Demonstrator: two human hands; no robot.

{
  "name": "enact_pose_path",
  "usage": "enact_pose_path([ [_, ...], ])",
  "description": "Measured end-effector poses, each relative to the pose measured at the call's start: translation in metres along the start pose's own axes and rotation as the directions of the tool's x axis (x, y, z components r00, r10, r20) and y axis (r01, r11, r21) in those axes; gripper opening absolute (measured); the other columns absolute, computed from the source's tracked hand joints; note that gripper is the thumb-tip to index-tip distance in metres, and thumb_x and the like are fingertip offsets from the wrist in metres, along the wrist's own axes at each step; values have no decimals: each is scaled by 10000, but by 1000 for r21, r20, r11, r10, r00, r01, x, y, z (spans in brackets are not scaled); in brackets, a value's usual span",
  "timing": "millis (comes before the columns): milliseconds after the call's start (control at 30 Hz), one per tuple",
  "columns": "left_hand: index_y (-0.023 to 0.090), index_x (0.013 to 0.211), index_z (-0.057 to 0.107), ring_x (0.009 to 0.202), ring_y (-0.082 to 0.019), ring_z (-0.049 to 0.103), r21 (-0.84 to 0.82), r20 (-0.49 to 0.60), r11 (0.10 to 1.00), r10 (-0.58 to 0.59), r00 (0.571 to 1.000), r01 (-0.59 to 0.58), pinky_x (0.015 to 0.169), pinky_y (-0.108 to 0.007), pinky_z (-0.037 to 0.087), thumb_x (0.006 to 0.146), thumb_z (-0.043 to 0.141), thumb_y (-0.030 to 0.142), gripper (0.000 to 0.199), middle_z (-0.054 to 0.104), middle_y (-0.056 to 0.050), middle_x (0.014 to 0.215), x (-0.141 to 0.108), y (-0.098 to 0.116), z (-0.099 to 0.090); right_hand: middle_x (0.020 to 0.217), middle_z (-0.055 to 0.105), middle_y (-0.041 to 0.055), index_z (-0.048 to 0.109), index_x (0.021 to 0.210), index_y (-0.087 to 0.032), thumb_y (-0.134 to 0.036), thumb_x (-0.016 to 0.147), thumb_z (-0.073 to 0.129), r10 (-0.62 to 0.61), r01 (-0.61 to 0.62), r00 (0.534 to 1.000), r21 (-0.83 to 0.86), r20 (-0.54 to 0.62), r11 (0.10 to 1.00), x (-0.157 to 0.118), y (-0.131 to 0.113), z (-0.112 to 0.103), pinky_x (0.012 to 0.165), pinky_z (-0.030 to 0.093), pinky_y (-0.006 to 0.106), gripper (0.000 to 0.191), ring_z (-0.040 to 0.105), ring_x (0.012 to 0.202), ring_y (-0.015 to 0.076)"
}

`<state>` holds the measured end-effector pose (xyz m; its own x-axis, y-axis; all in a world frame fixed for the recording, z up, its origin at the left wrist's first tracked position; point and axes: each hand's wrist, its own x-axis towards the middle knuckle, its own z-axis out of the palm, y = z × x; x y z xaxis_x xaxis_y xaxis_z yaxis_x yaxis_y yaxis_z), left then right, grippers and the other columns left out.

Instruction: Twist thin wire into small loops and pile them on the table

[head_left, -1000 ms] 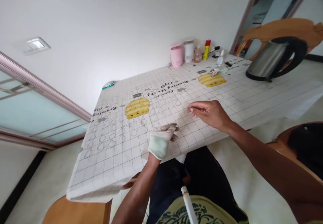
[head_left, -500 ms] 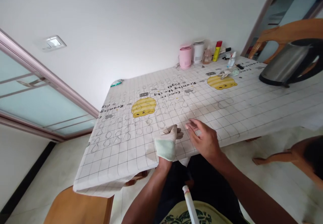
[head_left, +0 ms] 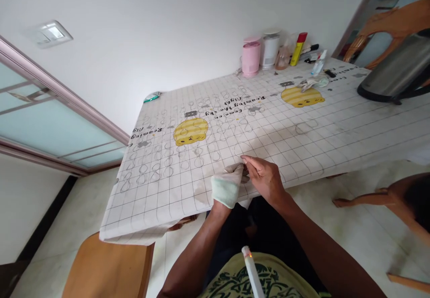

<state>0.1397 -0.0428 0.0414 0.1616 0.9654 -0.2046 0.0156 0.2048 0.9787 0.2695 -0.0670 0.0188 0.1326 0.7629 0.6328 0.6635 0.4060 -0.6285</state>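
Note:
My left hand (head_left: 229, 179), in a white glove with a pale green cuff, is closed near the table's front edge, its fingertips partly hidden. Touching or almost touching it, my bare right hand (head_left: 264, 174) pinches thumb and fingers together. A faint thin wire loop (head_left: 242, 144) curves up from the pinched fingertips; its lower part is hidden between the hands. Many similar thin figure-eight loops (head_left: 199, 160) lie in rows on the checked tablecloth (head_left: 161, 215), left of and beyond my hands. Another thin pair of loops (head_left: 306, 126) rests farther right.
At the back stand a pink canister (head_left: 251, 59), a white canister (head_left: 270, 51), a yellow spray can (head_left: 298, 50) and a spray bottle (head_left: 319, 63). A crumpled glove (head_left: 314, 83) lies before them. A steel kettle (head_left: 389, 74) stands right. A wooden stool (head_left: 107, 266) is at lower left.
My right hand has moved left and closed from a loose curve into a pinch against the gloved left hand. The left hand has shifted slightly right. The camera view has tilted a little.

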Motion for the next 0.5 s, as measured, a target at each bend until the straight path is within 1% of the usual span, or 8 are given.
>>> enact_pose_path([
  [133, 227, 844, 802, 649, -163, 705, -18, 27, 1000, -10, 1000, 11, 653, -256, 570, 926, 661, 370, 217, 765, -40, 756, 7, -6, -7, 1011, 823, 76, 788, 1168, -216, -278, 1060, 516, -23, 24, 992, -10, 127, 1000, 3, 4, -5, 717, 632, 335, 299, 788, 823, 226],
  [200, 229, 859, 807, 677, -166, 721, -38, 24, 999, -9, 1000, 10, 676, -254, 578, 922, 667, 360, 202, 777, -43, 785, 8, -7, -9, 1022, 821, 90, 778, 1192, -205, -283, 1064, 506, -27, 32, 988, -32, 152, 999, 4, 3, -5, 718, 629, 337, 310, 790, 829, 235],
  [300, 238, 856, 809, 747, -173, 754, -99, 7, 995, -8, 1000, 9, 734, -254, 594, 915, 673, 333, 175, 796, -41, 834, 7, -7, -11, 1069, 815, 100, 733, 1275, -201, -283, 1069, 487, -21, 24, 986, -15, 166, 1000, 2, -3, -3, 767, 633, 340, 332, 795, 885, 239],
  [400, 229, 901, 813, 794, -182, 769, -168, -67, 986, -20, 998, 9, 772, -269, 606, 900, 700, 340, 159, 811, -51, 883, 6, -8, -9, 1047, 819, 84, 673, 1343, -216, -284, 1067, 499, 40, -43, 991, 22, 126, 999, -2, -10, 2, 772, 638, 330, 334, 800, 886, 231],
  [500, 206, 934, 815, 791, -190, 773, -206, -110, 978, -30, 994, 7, 765, -278, 613, 878, 734, 369, 191, 812, -58, 878, 7, -11, -6, 1047, 819, 85, 684, 1277, -220, -302, 1060, 536, 100, -100, 995, 13, -17, 995, -9, -14, 11, 750, 636, 309, 276, 802, 884, 227],
])
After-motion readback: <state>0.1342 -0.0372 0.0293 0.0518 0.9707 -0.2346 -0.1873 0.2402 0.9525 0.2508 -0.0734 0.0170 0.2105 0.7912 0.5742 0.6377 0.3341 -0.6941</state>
